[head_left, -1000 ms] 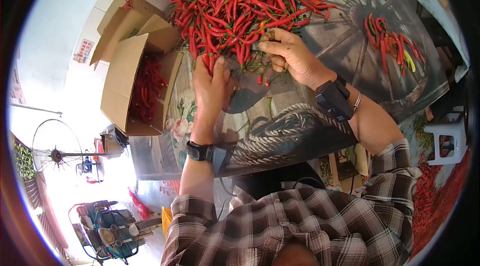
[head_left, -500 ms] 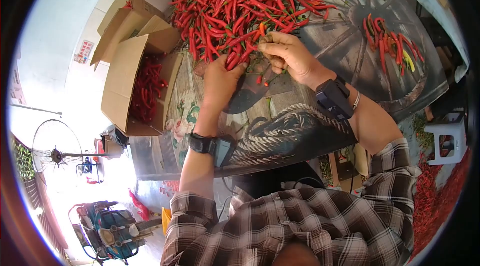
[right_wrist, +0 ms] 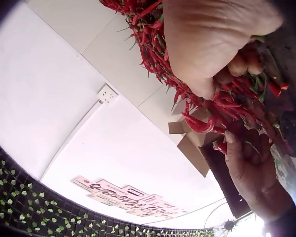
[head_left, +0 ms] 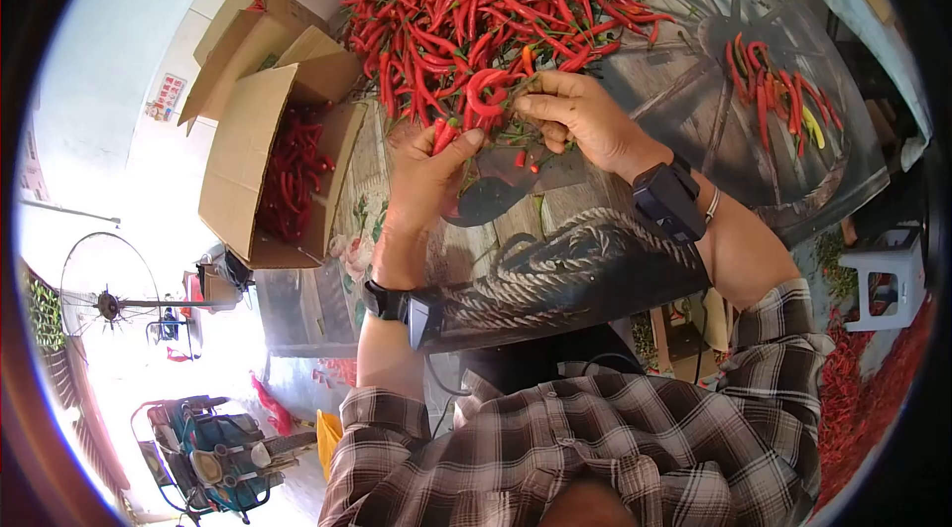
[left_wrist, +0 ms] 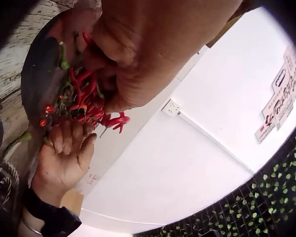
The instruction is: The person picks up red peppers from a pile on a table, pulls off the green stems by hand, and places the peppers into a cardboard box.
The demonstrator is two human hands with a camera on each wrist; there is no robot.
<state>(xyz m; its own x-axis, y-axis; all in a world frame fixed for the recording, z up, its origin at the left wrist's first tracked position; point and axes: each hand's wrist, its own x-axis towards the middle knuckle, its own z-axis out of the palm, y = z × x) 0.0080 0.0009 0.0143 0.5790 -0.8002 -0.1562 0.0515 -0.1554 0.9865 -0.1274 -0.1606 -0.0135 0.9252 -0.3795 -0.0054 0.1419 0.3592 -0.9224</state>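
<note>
My left hand point(head_left: 421, 180) grips a few red chili peppers point(head_left: 445, 136) between thumb and fingers, low at the front of the big pile. Close to its right, my right hand point(head_left: 587, 120) has thumb and forefinger pinched at the stem end of a curled red chili point(head_left: 484, 94). The curled chili hangs between the two hands, also visible in the right wrist view. In the left wrist view, the left hand point(left_wrist: 133, 54) covers part of what it holds, and the right hand point(left_wrist: 64, 153) has its fingers bent.
A large heap of red chilies point(head_left: 496, 1) fills the table's back. To the left, an open cardboard box point(head_left: 238, 165) contains chilies. A small group of chilies point(head_left: 778, 86), one yellow, lies at right. Loose stems and red bits point(head_left: 521, 159) lie before the right hand. A stool point(head_left: 885, 279) stands right.
My left hand moved right to the right hand's fingertips, then drew back left with chilies in its grasp. A curled chili now shows between the hands. The right hand stayed nearly in place.
</note>
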